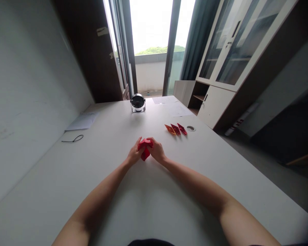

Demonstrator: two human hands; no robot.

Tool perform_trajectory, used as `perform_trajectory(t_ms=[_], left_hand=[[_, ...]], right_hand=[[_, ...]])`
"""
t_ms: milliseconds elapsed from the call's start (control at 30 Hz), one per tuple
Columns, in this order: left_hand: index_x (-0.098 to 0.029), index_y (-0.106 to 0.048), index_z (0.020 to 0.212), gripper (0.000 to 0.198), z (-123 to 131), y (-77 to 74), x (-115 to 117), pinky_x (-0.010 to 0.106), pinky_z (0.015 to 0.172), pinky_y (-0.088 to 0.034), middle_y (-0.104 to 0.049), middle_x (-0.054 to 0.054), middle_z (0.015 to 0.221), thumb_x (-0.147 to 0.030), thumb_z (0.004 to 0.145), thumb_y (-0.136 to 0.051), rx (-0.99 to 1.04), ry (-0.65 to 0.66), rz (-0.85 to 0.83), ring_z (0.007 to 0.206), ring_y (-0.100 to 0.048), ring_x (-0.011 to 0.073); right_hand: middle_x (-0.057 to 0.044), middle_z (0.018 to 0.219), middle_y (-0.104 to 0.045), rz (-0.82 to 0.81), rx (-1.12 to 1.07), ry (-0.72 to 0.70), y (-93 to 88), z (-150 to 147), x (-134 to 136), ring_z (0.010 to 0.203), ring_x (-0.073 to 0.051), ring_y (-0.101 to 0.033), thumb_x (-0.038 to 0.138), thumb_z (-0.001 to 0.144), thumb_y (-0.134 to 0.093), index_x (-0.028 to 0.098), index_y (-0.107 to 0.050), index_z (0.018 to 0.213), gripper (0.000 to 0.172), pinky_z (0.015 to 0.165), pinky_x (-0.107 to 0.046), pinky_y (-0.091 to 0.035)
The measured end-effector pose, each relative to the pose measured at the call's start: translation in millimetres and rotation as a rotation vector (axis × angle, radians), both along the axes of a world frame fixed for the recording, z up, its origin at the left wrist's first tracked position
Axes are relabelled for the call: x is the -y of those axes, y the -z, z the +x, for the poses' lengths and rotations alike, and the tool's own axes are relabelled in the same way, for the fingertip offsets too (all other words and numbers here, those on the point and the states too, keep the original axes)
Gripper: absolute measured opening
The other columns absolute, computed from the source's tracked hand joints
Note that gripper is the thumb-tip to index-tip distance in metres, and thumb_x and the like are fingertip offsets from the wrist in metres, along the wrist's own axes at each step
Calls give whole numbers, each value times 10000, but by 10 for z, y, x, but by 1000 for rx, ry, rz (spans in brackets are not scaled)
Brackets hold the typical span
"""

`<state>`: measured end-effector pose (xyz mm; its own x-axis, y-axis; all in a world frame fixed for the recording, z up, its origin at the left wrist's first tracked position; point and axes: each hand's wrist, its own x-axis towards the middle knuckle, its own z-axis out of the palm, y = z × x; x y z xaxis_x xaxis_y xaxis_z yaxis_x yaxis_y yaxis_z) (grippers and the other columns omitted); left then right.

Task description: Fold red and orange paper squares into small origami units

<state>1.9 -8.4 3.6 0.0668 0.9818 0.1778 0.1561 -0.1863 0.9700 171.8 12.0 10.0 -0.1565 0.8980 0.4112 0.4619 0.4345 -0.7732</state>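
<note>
Nearest to the camera are the two bare forearms, the left forearm and the right forearm, which reach forward over the wide white counter and come together near its middle. On the left side stands a plain pale wall. On the right, beside the counter, stands a tall cabinet with glass doors above and a white door below. Behind the far edge of the counter there is a glass door with bright daylight, and next to it hangs a grey-blue curtain. A white sheet lies flat on the counter near the wall. The left hand and the right hand meet just above the counter surface, and the grip of each one is pressed together, pinching the red folded paper from its own side. This paper is bright red, small and creased into an angular form, with a point going down between the hands; the fingers cover part of it, so its full shape cannot be told. A round black and silver device stands upright near the far edge. Three small folded pieces, in orange and red, lie in a row to the right of the hands, well apart from them. A thin black cord lies in a loop on the left, and a small round opening in the counter is just beside the row.
</note>
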Motion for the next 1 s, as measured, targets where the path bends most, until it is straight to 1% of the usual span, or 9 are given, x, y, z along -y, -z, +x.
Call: perform_trajectory(t_ms=[100, 167, 267, 367, 467, 633, 733, 867, 1000], left_hand=[[-229, -580, 1354, 603, -15, -5, -35, 384, 957, -475, -689, 75, 1209, -375, 786, -720, 95, -54, -25, 1108, -619, 303], [-214, -632, 1289, 555, -12, -6, -52, 363, 914, -496, -705, 77, 1174, -365, 764, -732, 168, -47, -49, 1071, -636, 295], [-192, -607, 1317, 602, -3, -2, -66, 341, 852, -512, -725, 83, 1107, -334, 745, -731, 270, 6, -117, 957, -667, 253], [-167, -585, 1339, 663, -15, 6, -77, 327, 825, -512, -725, 101, 1098, -250, 697, -734, 358, 73, -159, 888, -669, 215], [-147, -663, 1230, 586, -51, 24, -99, 321, 833, -510, -714, 117, 1125, -195, 649, -731, 403, 81, -161, 922, -662, 215], [-125, -710, 1097, 492, -103, 80, -157, 312, 755, -517, -732, 114, 1004, -179, 611, -750, 492, -9, -225, 806, -662, 189], [-122, -713, 1083, 474, -119, 100, -174, 314, 751, -515, -735, 103, 959, -176, 613, -745, 480, -38, -212, 778, -656, 180], [-138, -719, 1101, 462, -157, 68, -157, 329, 847, -505, -731, 101, 1053, -162, 640, -691, 357, -14, -133, 899, -659, 203], [-157, -687, 1186, 518, -216, 11, -149, 353, 845, -511, -733, 97, 1070, -181, 672, -632, 294, 59, -146, 907, -670, 228]], right_hand=[[16, 715, -653, 25, 38, 0, 15, 8, -16, 628, -160, -557, 217, 812, -558, 248, -644, 1099, 302, 642, -260, -417], [-5, 801, -678, 58, 35, 2, 17, 23, -31, 680, -166, -574, 194, 798, -544, 240, -649, 1097, 319, 683, -265, -434], [-47, 1001, -695, 98, -10, -3, 18, 59, -62, 806, -185, -606, 163, 785, -517, 229, -656, 1088, 340, 767, -284, -456], [-39, 939, -700, 51, -65, -24, 37, 103, -105, 787, -186, -606, 163, 787, -498, 224, -666, 1063, 328, 759, -291, -462], [-11, 814, -696, -50, -151, -101, 77, 135, -159, 715, -172, -603, 167, 765, -484, 219, -672, 1066, 359, 704, -280, -467], [-37, 930, -728, -124, -371, -308, 107, 143, -223, 874, -199, -650, 177, 684, -492, 197, -701, 962, 348, 818, -329, -493], [-36, 882, -725, -230, -439, -378, 71, 159, -222, 833, -197, -647, 212, 690, -532, 182, -707, 915, 287, 810, -335, -501], [-52, 843, -720, -358, -463, -426, 24, 217, -229, 798, -203, -654, 335, 788, -545, 151, -715, 922, 285, 770, -324, -510], [-32, 751, -711, -264, -257, -285, 72, 254, -284, 697, -176, -622, 442, 853, -539, 164, -724, 817, 336, 695, -284, -478]])
